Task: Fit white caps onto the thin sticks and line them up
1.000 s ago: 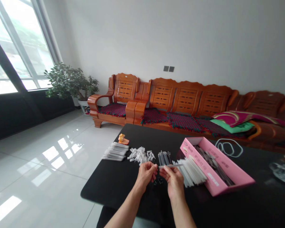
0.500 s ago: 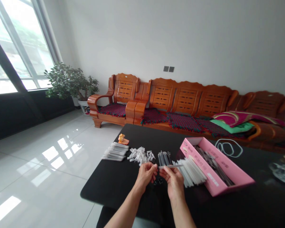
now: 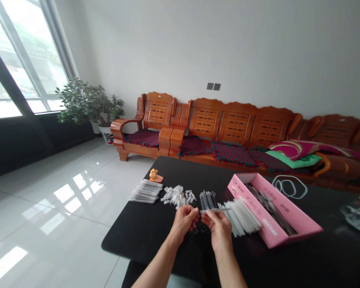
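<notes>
My right hand (image 3: 220,230) is closed on a thin pen (image 3: 218,210), held level with its left end toward my other hand. Close by on the left, my left hand (image 3: 183,222) pinches its fingertips together at that end; whatever is between them is too small to make out. Small black pieces (image 3: 201,229) lie on the table just beneath the hands. Beyond them are a bundle of dark pen refills (image 3: 208,199) and a heap of white pen caps (image 3: 178,195). Clear-white pen barrels (image 3: 241,218) lie right of my right hand. A row of capped pens (image 3: 146,191) rests at the left.
A pink box (image 3: 254,214) holding long dark sticks (image 3: 269,208) stands right of the barrels on the black table (image 3: 144,234). An orange figurine (image 3: 154,175) sits at the far left corner. White loops (image 3: 301,188) and a glass dish (image 3: 358,218) are at the right. Wooden sofas (image 3: 205,118) line the wall.
Almost nothing differs. Both hands keep the same place and grip, with the pen still in my right hand.
</notes>
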`<state>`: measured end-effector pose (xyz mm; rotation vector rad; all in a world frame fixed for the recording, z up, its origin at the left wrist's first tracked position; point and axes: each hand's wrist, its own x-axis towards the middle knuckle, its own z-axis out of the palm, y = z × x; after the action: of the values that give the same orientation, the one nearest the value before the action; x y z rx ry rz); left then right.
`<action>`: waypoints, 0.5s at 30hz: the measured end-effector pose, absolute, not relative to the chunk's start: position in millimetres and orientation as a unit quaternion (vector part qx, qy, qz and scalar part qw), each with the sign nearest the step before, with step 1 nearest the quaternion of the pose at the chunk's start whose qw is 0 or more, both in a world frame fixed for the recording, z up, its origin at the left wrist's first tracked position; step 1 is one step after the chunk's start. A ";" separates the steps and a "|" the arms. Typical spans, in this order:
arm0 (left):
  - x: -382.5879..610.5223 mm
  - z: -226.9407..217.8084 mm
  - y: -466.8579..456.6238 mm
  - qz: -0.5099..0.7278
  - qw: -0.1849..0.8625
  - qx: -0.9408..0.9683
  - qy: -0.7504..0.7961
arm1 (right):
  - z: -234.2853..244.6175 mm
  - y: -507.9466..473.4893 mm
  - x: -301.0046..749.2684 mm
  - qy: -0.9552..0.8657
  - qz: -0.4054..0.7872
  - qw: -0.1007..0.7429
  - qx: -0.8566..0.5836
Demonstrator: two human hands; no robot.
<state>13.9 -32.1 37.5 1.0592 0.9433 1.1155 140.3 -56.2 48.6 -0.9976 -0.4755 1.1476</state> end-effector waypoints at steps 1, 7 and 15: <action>14.0 37.4 -31.9 0.488 0.622 0.459 0.407 | 48.4 -56.2 140.1 -0.213 0.515 0.699 -0.448; 13.1 43.0 -32.0 0.512 0.629 0.446 0.378 | 49.1 -56.2 141.5 -0.209 0.512 0.700 -0.451; 14.3 40.0 -31.1 0.485 0.628 0.461 0.398 | 49.3 -55.3 141.3 -0.220 0.512 0.698 -0.449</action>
<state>14.3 -31.1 40.0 1.0557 0.9123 1.1110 141.3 -55.3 49.3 -1.0012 -0.4911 1.1413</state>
